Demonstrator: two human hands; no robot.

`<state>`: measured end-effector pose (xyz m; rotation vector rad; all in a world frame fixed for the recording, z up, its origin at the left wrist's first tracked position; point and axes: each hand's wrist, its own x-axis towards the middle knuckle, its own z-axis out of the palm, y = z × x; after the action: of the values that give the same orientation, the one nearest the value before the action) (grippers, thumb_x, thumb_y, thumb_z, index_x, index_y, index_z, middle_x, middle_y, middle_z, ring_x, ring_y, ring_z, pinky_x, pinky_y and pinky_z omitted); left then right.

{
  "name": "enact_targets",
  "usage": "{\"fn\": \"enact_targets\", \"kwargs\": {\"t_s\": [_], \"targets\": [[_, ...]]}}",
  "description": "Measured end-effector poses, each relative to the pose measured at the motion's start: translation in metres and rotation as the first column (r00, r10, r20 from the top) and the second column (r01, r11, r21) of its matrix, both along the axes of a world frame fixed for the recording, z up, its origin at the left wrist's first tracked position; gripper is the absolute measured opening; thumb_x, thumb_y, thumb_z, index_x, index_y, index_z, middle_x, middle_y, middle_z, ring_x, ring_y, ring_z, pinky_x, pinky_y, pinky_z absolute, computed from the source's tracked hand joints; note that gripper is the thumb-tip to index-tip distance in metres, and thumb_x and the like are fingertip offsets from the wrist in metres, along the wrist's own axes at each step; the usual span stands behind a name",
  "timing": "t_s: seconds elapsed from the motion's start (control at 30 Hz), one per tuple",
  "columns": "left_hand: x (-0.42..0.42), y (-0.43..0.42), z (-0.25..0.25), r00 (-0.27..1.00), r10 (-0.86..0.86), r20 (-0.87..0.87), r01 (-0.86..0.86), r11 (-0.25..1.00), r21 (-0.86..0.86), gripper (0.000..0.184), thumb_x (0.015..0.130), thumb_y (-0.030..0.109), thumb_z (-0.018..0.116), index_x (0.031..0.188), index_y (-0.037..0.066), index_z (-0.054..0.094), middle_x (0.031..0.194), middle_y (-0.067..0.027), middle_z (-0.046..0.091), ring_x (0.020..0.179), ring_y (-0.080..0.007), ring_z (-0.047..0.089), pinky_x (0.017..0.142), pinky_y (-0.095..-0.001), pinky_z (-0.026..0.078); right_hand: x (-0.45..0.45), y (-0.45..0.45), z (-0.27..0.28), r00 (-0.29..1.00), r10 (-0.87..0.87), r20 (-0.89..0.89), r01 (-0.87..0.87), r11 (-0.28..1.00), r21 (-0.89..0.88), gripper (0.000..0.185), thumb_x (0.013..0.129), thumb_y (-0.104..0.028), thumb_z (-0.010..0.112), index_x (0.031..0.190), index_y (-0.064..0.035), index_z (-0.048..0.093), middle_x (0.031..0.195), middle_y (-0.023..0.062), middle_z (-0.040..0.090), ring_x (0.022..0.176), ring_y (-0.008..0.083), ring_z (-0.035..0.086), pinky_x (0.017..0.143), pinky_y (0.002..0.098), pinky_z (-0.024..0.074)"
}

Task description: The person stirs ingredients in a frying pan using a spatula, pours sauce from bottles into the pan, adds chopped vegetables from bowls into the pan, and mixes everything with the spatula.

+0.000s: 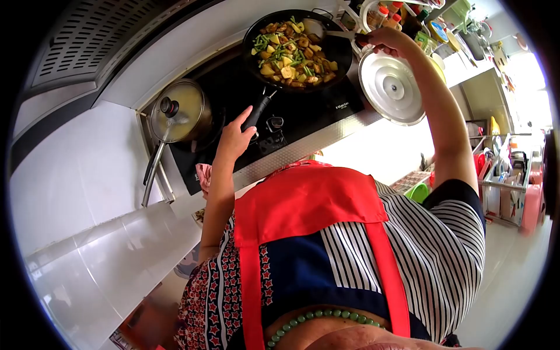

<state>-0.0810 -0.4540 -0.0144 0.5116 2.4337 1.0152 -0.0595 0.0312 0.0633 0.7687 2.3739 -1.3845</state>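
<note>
A black wok [344, 61] on the cooktop holds potato chunks, green beans and browned pieces [297, 55]. My right hand [389, 42] is closed round the handle of a metal spatula [335, 34], its blade inside the wok at the right edge of the food. At the near side, my left hand [234, 140] lies by the end of the black wok handle [256, 111]. Its index finger and thumb are spread, one on each side of that end; whether they touch it I cannot tell, and the other fingers are mostly hidden.
Left on the black cooktop [344, 96] stands a lidded pot [195, 116], a long metal utensil [154, 175] lying against it. A round metal lid [394, 87] is under my right forearm. Bottles [394, 20] crowd the back right; a dish rack [504, 175] stands farther right. The range hood [87, 46] overhangs the left.
</note>
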Motion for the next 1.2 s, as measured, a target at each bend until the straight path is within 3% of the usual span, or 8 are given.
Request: {"fn": "enact_targets", "kwargs": {"t_s": [0.23,0.4,0.5,0.8,0.83,0.9,1.0,1.2], "targets": [[0.002,0.002,0.001,0.999,0.016,0.036,-0.016,1.000,0.006,0.059,0.077,0.016,0.062,0.134,0.021,0.047,0.102,-0.0231,0.062,0.090,-0.0357,0.061,0.080,-0.0366,0.047,0.001,-0.016,-0.033,0.963,0.227,-0.144,-0.196,0.959,0.203,0.039,0.078,-0.011,0.062,0.117,-0.0149,0.063,0.071,0.0000,0.064,0.044,0.0030,0.044,0.035,0.0200,0.0283],[0.001,0.001,-0.001,1.000,0.010,0.027,-0.011,1.000,0.016,0.058,0.077,0.016,0.062,0.133,0.020,0.047,0.102,-0.0229,0.062,0.090,-0.0352,0.062,0.080,-0.0363,0.047,0.045,-0.029,0.004,0.882,0.441,-0.167,-0.248,0.736,0.630,0.052,0.067,-0.005,0.068,0.117,-0.0188,0.064,0.092,0.0097,0.069,0.079,0.0253,0.065,0.075,0.0330,0.0503],[0.001,0.001,-0.002,1.000,0.003,0.028,-0.004,0.999,0.047,0.058,0.077,0.016,0.061,0.133,0.020,0.048,0.102,-0.0227,0.062,0.089,-0.0344,0.062,0.080,-0.0360,0.047,0.062,-0.017,0.020,0.810,0.545,-0.217,-0.249,0.655,0.713,0.053,0.067,0.003,0.062,0.117,-0.0142,0.063,0.090,0.0112,0.068,0.072,0.0165,0.063,0.072,0.0308,0.0493],[0.003,0.003,0.005,0.998,0.043,0.056,-0.043,0.999,0.001,0.059,0.076,0.016,0.061,0.133,0.021,0.048,0.093,-0.0208,0.064,0.081,-0.0317,0.062,0.076,-0.0344,0.047,-0.043,0.037,0.006,0.883,0.387,-0.266,-0.239,0.858,0.455,0.044,0.076,-0.001,0.063,0.120,-0.0075,0.060,0.069,-0.0028,0.058,0.060,0.0044,0.054,0.056,0.0202,0.0458],[0.003,0.004,0.005,0.997,0.047,0.058,-0.047,0.999,0.008,0.059,0.076,0.016,0.061,0.133,0.020,0.048,0.093,-0.0209,0.064,0.081,-0.0317,0.062,0.076,-0.0343,0.047,-0.058,0.027,0.015,0.973,0.227,-0.035,-0.181,0.848,0.498,0.046,0.076,-0.001,0.060,0.120,-0.0106,0.060,0.077,-0.0001,0.064,0.063,0.0097,0.059,0.060,0.0243,0.0486],[0.003,0.004,0.005,0.996,0.056,0.065,-0.057,0.998,0.020,0.058,0.076,0.016,0.061,0.132,0.020,0.049,0.092,-0.0209,0.064,0.081,-0.0317,0.062,0.076,-0.0343,0.047,-0.135,0.091,-0.053,0.862,0.310,-0.401,-0.444,0.843,-0.302,0.028,0.078,-0.010,0.058,0.104,-0.0045,0.067,0.074,0.0138,0.066,0.071,0.0211,0.065,0.062,0.0344,0.0549],[0.002,0.005,0.008,0.994,0.064,0.088,-0.064,0.998,-0.006,0.058,0.076,0.016,0.061,0.132,0.019,0.049,0.093,-0.0205,0.064,0.083,-0.0316,0.062,0.078,-0.0345,0.047,-0.108,-0.016,0.049,0.795,0.606,-0.003,-0.522,0.688,0.503,0.039,0.069,-0.006,0.064,0.108,-0.0098,0.067,0.084,0.0122,0.068,0.073,0.0201,0.064,0.065,0.0321,0.0540],[0.003,0.004,0.005,0.999,0.034,0.037,-0.035,0.999,0.017,0.055,0.077,0.016,0.060,0.132,0.019,0.049,0.094,-0.0205,0.065,0.086,-0.0320,0.063,0.079,-0.0352,0.048,-0.079,-0.094,0.069,0.574,0.817,0.058,-0.549,0.330,0.768,0.046,0.065,-0.009,0.063,0.110,-0.0141,0.066,0.094,0.0113,0.068,0.084,0.0254,0.064,0.077,0.0350,0.0510]]}}
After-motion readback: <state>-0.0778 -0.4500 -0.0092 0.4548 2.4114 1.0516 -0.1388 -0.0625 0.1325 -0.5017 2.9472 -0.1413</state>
